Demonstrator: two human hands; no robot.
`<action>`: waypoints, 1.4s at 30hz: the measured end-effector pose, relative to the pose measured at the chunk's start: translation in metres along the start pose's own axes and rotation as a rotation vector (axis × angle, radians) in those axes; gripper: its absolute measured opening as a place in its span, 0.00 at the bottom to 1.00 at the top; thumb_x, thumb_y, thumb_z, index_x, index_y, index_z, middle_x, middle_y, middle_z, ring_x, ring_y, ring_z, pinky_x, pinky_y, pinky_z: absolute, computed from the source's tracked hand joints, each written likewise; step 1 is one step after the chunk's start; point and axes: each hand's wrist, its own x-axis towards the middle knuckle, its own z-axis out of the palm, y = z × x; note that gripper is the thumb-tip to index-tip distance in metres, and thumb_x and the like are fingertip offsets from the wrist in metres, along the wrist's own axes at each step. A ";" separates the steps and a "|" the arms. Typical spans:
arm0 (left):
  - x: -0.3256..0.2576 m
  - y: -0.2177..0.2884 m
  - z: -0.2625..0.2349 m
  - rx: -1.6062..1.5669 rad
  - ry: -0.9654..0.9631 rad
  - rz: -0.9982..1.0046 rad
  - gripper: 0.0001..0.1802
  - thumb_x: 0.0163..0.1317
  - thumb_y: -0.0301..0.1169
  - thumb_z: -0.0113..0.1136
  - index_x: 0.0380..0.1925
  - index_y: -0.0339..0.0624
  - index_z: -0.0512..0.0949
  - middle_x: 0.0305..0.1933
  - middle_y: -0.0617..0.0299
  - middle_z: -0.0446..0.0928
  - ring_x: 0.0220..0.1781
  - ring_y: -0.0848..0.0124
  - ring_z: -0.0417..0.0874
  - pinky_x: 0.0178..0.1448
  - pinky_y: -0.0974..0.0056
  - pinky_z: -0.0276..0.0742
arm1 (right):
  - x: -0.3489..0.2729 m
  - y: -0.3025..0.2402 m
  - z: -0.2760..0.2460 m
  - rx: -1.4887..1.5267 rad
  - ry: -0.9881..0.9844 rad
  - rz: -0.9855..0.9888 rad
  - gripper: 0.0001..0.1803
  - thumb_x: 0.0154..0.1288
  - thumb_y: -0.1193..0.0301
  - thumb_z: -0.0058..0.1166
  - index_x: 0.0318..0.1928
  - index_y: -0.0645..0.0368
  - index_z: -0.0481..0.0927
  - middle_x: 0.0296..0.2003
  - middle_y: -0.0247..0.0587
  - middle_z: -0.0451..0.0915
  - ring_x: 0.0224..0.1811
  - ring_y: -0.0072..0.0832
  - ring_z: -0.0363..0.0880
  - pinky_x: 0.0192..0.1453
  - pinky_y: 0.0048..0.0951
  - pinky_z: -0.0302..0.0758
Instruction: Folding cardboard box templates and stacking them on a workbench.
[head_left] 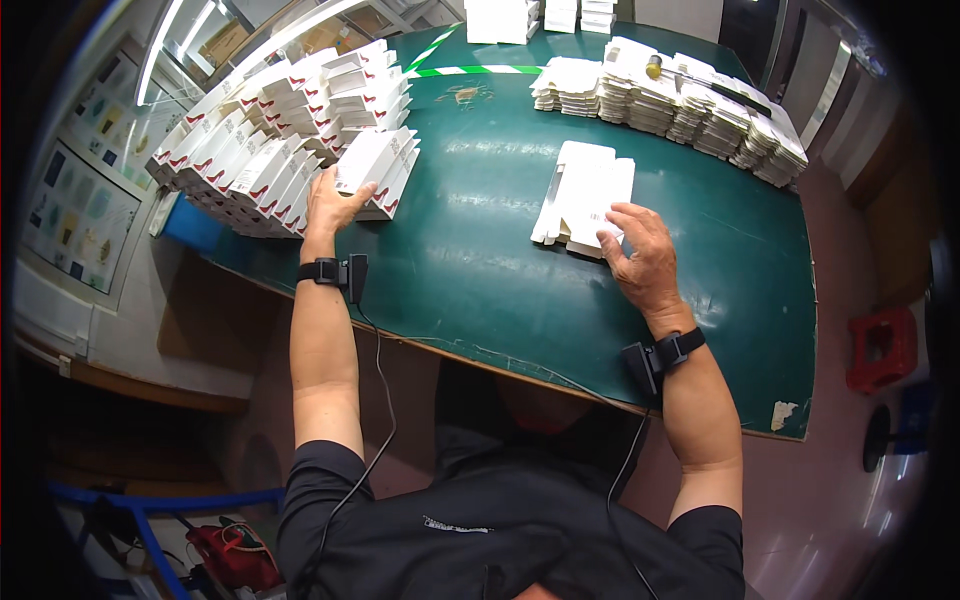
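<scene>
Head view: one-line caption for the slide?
Left hand sets a folded white carton on the stack; right hand rests on flat carton blanks, green table.

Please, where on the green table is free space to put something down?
Bare table lies between the left hand and right hand, down to the near edge. The folded boxes crowd the left side, and the flat stacks the far right.

Folded white carton with red marks (372, 165) lies tilted against carton stack; small pile of flat white blanks (585, 195) lies mid-table
</scene>
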 end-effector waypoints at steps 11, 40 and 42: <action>-0.045 0.091 0.029 -0.817 0.147 0.125 0.50 0.49 0.56 0.79 0.64 0.34 0.72 0.61 0.46 0.72 0.66 0.56 0.73 0.69 0.54 0.73 | 0.003 -0.007 -0.006 0.061 0.084 -0.023 0.12 0.65 0.66 0.67 0.44 0.60 0.86 0.48 0.45 0.86 0.51 0.42 0.83 0.57 0.38 0.79; -0.125 0.230 0.100 -1.714 -0.812 0.198 0.37 0.72 0.43 0.63 0.72 0.34 0.61 0.64 0.51 0.75 0.64 0.63 0.79 0.71 0.54 0.74 | 0.006 -0.013 -0.019 0.941 -0.135 0.518 0.46 0.67 0.48 0.64 0.74 0.64 0.63 0.36 0.43 0.85 0.36 0.23 0.82 0.45 0.27 0.79; -0.124 0.230 0.100 -1.892 -0.853 -0.030 0.35 0.75 0.45 0.58 0.73 0.37 0.59 0.65 0.51 0.75 0.65 0.61 0.79 0.72 0.53 0.74 | 0.002 -0.008 -0.014 0.936 -0.139 0.476 0.45 0.67 0.49 0.63 0.74 0.63 0.64 0.38 0.43 0.85 0.37 0.22 0.82 0.45 0.26 0.79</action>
